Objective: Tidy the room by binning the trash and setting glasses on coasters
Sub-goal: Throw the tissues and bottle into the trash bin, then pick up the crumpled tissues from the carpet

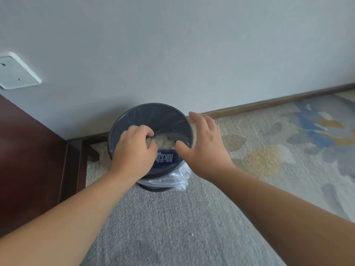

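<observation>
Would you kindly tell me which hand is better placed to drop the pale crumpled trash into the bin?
Probably left. The left hand is over the bin mouth, fingers curled on the pale crumpled trash; the right hand is open, at the right rim.

The left grip (132, 150) and right grip (203, 148) are bare, as are both forearms.

Left hand (134, 150) curled — right hand (204, 144) splayed

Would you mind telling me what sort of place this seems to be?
Likely a hotel room or bedroom, though I can't be sure: a patterned carpet, a small bag-lined waste bin by the wall, and dark wooden furniture beside it.
</observation>
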The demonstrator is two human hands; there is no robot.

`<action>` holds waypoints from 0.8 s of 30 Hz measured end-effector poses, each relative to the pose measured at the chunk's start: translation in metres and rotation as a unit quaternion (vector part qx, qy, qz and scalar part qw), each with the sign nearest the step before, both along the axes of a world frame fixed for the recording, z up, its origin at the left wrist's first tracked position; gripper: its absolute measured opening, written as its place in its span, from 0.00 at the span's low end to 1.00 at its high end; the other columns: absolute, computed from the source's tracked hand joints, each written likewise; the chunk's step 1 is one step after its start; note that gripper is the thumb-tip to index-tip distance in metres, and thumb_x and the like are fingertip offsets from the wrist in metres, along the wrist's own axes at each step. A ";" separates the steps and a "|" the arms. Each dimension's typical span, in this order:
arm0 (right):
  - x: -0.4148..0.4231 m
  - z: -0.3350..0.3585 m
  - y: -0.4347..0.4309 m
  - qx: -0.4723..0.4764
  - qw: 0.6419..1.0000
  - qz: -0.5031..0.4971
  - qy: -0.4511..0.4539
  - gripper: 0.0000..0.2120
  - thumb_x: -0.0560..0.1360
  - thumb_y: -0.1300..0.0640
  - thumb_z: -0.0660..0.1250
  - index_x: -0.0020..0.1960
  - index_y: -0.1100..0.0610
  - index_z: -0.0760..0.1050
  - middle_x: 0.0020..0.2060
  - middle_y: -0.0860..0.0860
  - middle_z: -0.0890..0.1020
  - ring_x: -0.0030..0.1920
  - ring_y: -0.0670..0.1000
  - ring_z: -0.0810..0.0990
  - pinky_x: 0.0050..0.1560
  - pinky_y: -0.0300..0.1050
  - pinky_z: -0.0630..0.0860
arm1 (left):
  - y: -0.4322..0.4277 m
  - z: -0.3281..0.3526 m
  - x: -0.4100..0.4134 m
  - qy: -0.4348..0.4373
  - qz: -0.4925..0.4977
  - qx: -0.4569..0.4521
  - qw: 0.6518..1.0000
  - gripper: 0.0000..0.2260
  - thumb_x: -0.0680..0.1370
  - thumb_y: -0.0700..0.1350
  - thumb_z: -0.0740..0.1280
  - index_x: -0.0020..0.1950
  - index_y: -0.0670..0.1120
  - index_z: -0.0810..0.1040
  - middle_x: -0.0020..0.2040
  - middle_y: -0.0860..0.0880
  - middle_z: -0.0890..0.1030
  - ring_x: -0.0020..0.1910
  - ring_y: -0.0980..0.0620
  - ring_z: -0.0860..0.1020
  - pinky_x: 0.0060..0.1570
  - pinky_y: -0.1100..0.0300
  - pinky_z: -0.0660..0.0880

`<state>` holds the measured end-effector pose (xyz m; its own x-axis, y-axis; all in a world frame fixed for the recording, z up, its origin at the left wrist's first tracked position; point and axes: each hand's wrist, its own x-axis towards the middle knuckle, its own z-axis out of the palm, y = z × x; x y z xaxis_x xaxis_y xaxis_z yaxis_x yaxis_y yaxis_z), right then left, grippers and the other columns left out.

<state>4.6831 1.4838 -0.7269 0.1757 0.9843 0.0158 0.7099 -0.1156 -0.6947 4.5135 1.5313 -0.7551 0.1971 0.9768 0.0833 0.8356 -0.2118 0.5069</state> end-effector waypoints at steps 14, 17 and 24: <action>0.118 0.200 -0.227 -0.093 0.976 -0.191 0.035 0.34 0.72 0.44 0.63 0.74 0.49 0.56 0.71 0.46 0.59 0.71 0.48 0.55 0.70 0.47 0.57 | -0.150 0.222 0.164 0.033 -0.251 -0.100 0.962 0.21 0.79 0.51 0.61 0.70 0.46 0.67 0.67 0.45 0.70 0.67 0.47 0.66 0.65 0.50 0.64; 0.145 0.247 -0.284 -0.096 0.965 -0.240 0.042 0.33 0.72 0.44 0.63 0.74 0.48 0.55 0.72 0.45 0.59 0.71 0.47 0.55 0.70 0.45 0.57 | -0.189 0.272 0.204 0.040 -0.296 -0.106 0.948 0.21 0.79 0.52 0.59 0.71 0.46 0.66 0.67 0.45 0.69 0.67 0.47 0.66 0.65 0.51 0.63; 0.198 0.317 -0.396 -0.081 0.933 -0.346 0.053 0.32 0.72 0.44 0.62 0.73 0.48 0.56 0.71 0.44 0.60 0.71 0.46 0.55 0.69 0.42 0.55 | -0.274 0.343 0.284 0.041 -0.381 -0.120 0.916 0.21 0.79 0.51 0.59 0.70 0.46 0.67 0.68 0.46 0.69 0.67 0.48 0.65 0.64 0.54 0.61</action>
<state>4.8807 1.0874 -0.4104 0.7625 0.6223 -0.1768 0.3549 -0.6309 -0.6899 4.7974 1.2574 -0.4119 0.8255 0.5411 -0.1607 0.5284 -0.6406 0.5572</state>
